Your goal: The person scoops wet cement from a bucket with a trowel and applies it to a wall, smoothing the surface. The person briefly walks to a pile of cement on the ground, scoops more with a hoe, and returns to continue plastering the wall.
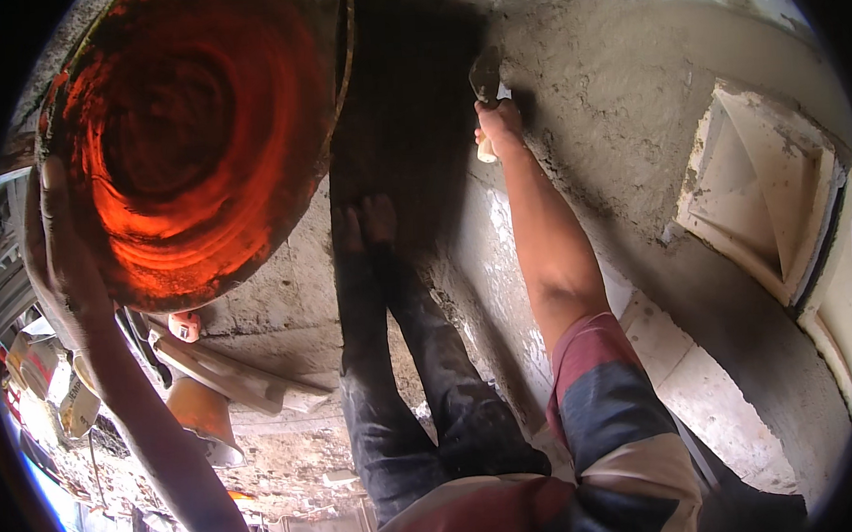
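Observation:
My left hand (56, 239) lies along the outer rim of a round orange basin (244, 231), which is tipped so its inside faces me. Dark smears ring the basin's inner wall, and part of the fingers is hidden by its edge. Farther right, my right hand (501, 125) is closed round the pale handle of a trowel (485, 73). The trowel's dark blade points away from me, close to a rough, grey mortar-coated wall (599, 97). Whether the blade touches the wall I cannot tell.
Two cream ventilation blocks (760, 185) are set in the wall at right. My legs in dark trousers (393, 391) and bare feet are in the middle. An orange bucket (200, 418), a pale board (231, 370) and a small orange-and-white object (184, 325) lie at left.

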